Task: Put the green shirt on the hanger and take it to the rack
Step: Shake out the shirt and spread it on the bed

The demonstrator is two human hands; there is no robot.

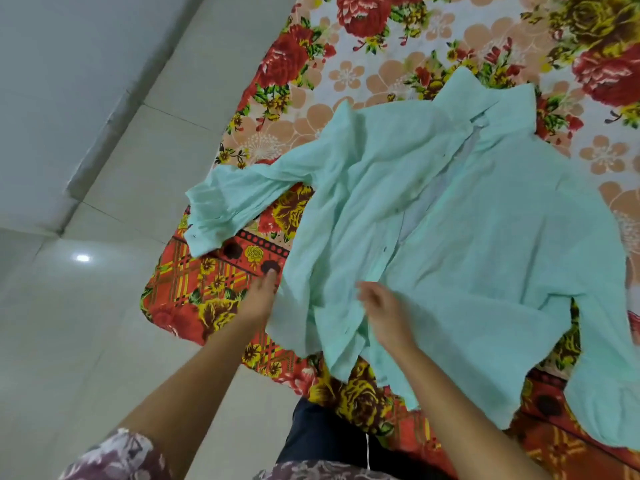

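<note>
Two hands sit at six o'clock on the green shirt [485, 220], left hand [259, 301] fingers hidden under cloth, right hand [385, 315] loosely spread; they should probably part the front toward the one-o'clock collar [485, 95].

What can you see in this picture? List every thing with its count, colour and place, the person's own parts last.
bedsheet: one, red, yellow and peach flowers on white, fills the centre and right.
green shirt: one, pale mint green, spread open on the bedsheet, collar at the far end.
floor: one, pale tiles, left of the bedsheet.
wall: one, pale grey, upper left.
trousers: one pair, dark, bottom centre.
sleeve: one, purple and white pattern, bottom left.
left hand: one, at the shirt's near left edge, fingers hidden by the cloth.
right hand: one, blurred, over the shirt's front near the hem.
</note>
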